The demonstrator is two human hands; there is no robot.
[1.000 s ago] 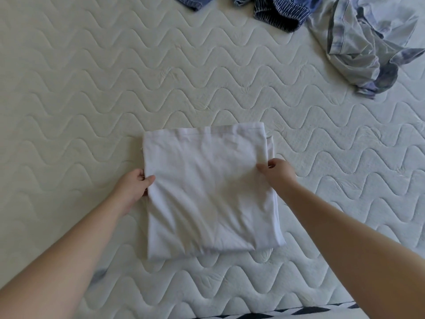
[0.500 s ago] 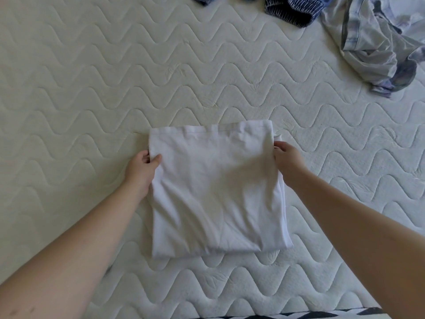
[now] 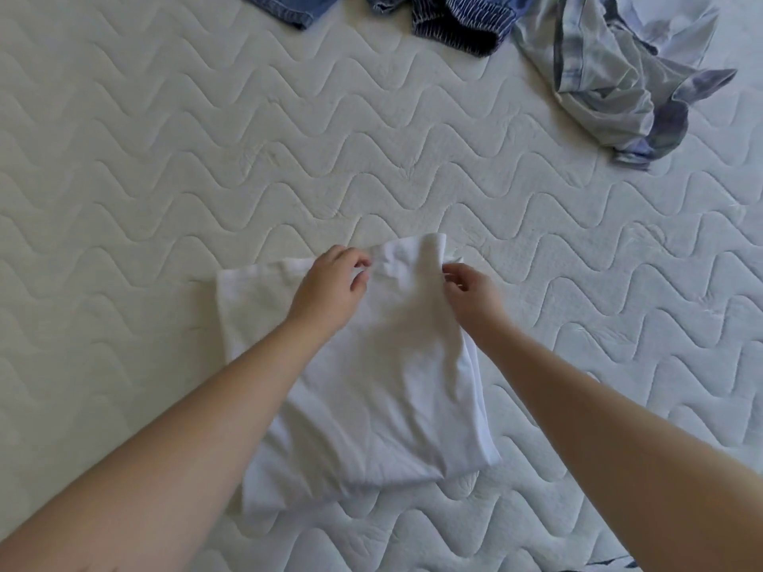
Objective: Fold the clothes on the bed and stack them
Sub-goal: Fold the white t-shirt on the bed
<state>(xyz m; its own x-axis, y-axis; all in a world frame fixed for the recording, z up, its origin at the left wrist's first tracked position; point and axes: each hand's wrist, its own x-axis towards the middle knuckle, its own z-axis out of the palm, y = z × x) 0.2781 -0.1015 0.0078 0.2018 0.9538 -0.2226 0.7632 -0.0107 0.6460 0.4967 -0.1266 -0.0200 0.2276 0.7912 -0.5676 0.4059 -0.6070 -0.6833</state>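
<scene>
folded garment (image 3: 371,406) on mattress (image 3: 165,179), clothes (image 3: 611,76) behind

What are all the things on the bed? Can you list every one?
white garment: one, white, partly folded, near middle of the mattress, far edge lifted
denim garment: one, blue, far edge, cut off by the frame
striped garment: one, dark blue with white stripes, far edge
crumpled shirt: one, pale grey-blue, far right
mattress: one, cream, quilted in waves
left hand: grips the white garment's far edge
right hand: pinches the same edge
</scene>
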